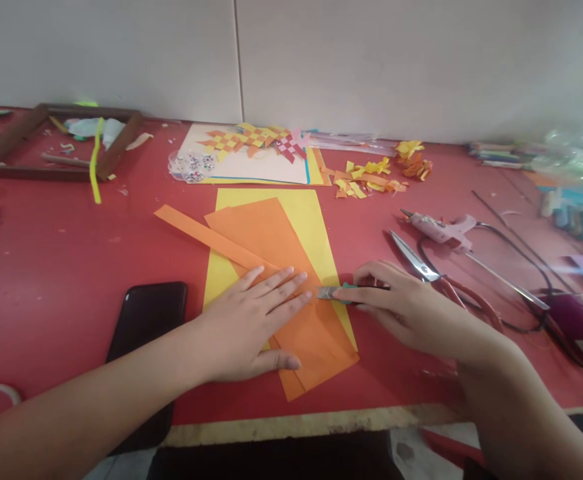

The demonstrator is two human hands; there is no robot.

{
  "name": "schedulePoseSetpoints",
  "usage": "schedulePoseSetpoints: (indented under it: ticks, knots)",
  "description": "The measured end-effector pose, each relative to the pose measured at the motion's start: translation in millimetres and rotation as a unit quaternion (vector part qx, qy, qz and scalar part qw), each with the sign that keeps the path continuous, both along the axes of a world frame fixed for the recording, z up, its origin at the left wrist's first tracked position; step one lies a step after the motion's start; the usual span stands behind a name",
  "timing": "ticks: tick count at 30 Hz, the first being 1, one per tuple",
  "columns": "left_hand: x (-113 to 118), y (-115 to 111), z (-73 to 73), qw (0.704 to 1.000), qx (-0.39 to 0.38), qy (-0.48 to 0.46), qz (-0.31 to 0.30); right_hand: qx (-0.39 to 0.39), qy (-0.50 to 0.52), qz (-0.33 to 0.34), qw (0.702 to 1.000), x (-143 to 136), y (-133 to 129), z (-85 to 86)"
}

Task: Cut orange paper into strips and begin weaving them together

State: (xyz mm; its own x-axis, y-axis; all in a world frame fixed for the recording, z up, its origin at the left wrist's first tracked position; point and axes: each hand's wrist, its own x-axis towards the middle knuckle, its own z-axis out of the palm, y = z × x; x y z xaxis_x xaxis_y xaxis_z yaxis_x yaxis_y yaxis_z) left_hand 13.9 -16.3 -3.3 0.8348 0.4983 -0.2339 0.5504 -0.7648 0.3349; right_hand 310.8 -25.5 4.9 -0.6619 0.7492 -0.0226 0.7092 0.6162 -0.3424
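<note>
Left hand: the left hand point(251, 320) lies flat, palm down and fingers spread, pressing on the orange sheet point(281, 280); it grips nothing.
Right hand: the right hand point(396, 307) is closed around a small cutter point(338, 292), forefinger stretched along its top.
Cutter: teal-handled, with a grey metal tip that points toward the left fingertips and rests on the orange sheet, just beside them.
Orange sheet: under the left palm, slanted, its lower corner reaching toward the table's near edge below both hands.
Orange strip point(206, 237): a long narrow piece running from under the left fingers up and away to the left.
Yellow sheet point(296, 213): beneath the orange sheet, showing beyond the left fingertips and in a sliver beside the cutter.
Phone point(146, 327): dark, face down, partly under the left forearm.
Scissors point(436, 273): red-handled, blades closed, just beyond the right hand on its outer side.
Glue gun point(444, 230): pale pink, farther out past the scissors, its dark cord looping to the right of the right wrist.
Woven paper piece point(251, 140): orange, yellow and pink, on a white sheet well beyond both hands.
Paper scraps point(371, 177): orange and yellow bits, well ahead of the right hand.
Wooden frame point(46, 143): far out beyond the left hand, to its left.
Table point(71, 253): red surface under everything.
</note>
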Motion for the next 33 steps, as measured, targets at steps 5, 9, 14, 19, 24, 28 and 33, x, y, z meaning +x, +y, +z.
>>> schedulePoseSetpoints:
  ticks: [5, 9, 14, 19, 24, 28, 33]
  knots:
    - [-0.3, 0.0, -1.8, 1.000, 0.011, -0.023, -0.001, 0.006, 0.011, 0.002, 1.000, -1.9, 0.7, -0.8]
    - [0.0, 0.3, -3.0, 0.999, 0.022, -0.028, -0.006, 0.009, 0.026, 0.002, 1.000, -6.4, 0.6, -4.9]
    - [-0.2, 0.2, -1.7, 0.999, 0.022, -0.025, -0.001, 0.017, 0.034, 0.004, 0.999, -8.4, 0.4, -6.6]
    - [-0.7, 0.1, -1.5, 1.000, 0.010, -0.017, -0.004, 0.008, 0.014, 0.007, 1.000, -4.4, 0.7, -4.2]
    - [-1.4, -0.4, -3.0, 1.000, 0.015, -0.022, -0.001, 0.010, 0.021, 0.004, 1.000, -2.6, 1.9, -0.9]
    - [-1.4, 0.0, -4.3, 0.999, 0.020, -0.027, -0.003, 0.008, 0.016, -0.001, 1.000, -2.1, 2.5, -0.4]
    - [-2.3, -0.3, -7.1, 0.998, 0.037, -0.043, -0.002, 0.018, 0.024, 0.006, 1.000, -3.7, 2.7, -3.3]
